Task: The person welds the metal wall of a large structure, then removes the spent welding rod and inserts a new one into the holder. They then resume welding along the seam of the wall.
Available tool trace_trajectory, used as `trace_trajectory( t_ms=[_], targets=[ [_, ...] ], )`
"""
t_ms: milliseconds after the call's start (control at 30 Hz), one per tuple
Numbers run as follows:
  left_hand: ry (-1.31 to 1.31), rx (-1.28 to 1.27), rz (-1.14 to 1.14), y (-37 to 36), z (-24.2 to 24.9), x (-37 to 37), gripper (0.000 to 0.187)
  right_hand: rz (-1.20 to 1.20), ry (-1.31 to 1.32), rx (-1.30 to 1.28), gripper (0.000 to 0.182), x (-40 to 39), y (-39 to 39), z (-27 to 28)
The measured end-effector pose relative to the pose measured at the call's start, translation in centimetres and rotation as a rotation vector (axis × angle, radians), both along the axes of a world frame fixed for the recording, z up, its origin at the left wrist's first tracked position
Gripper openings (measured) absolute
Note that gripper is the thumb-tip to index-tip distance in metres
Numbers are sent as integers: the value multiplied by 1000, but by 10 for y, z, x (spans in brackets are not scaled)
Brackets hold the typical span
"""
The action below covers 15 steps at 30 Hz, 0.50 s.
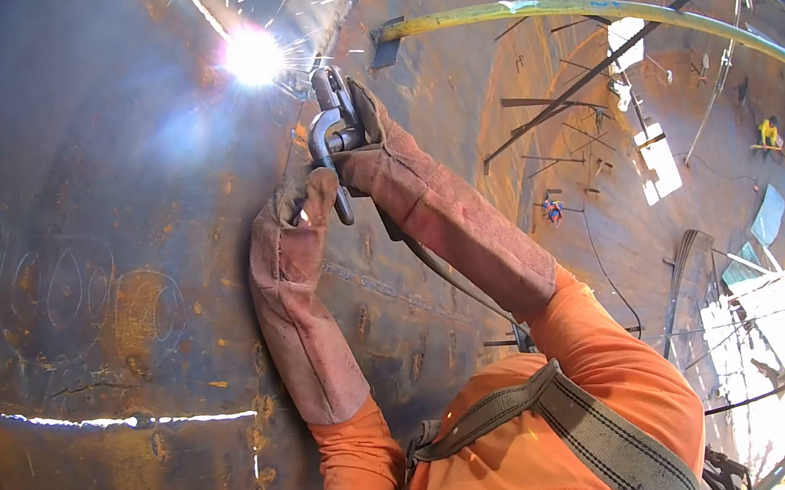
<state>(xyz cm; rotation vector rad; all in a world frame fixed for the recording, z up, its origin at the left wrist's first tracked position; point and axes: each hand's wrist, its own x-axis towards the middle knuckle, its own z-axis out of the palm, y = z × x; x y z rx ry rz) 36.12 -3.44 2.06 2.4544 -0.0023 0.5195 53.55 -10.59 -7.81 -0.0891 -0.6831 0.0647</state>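
A glaring arc [255,57] throws sparks at the rusty steel plate [71,287] in the upper left. Just below and right of it is a metal electrode holder [336,118] with a curved lever. My right hand [368,149], in a long leather welding glove, is closed around its handle. My left hand [302,197], gloved alike, is curled close to the lever's lower end; its grip is partly hidden, and what it holds I cannot make out. The electrode's tip is lost in the glare.
A cable [446,273] trails below my right forearm. A yellowish curved pipe [579,7] and dark struts cross the upper right. Far below are people [769,133] and sunlit openings [657,161]. A bright gap [118,420] runs along the plate. Harness straps [595,426] cross my orange shirt.
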Motion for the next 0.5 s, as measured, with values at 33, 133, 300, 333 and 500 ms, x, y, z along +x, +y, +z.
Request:
trace_trajectory(
  t_ms=[33,133,300,333,500],
  targets=[
    [21,35,24,-2,3,-1,46,-164,34,-224,90,-2,-12,4],
    [19,66,25,-6,8,-1,45,-456,203,-816,91,-49,-49,42],
    [-70,184,-2,11,-7,6,42,-1111,9,-685,74,17,10,-9],
    [-109,140,-53,12,-9,7,41,-1678,-152,-916,68,-10,-15,3],
    [-92,179,-14,4,-4,3,39,-437,120,-237,82,0,18,0]
  ],
)
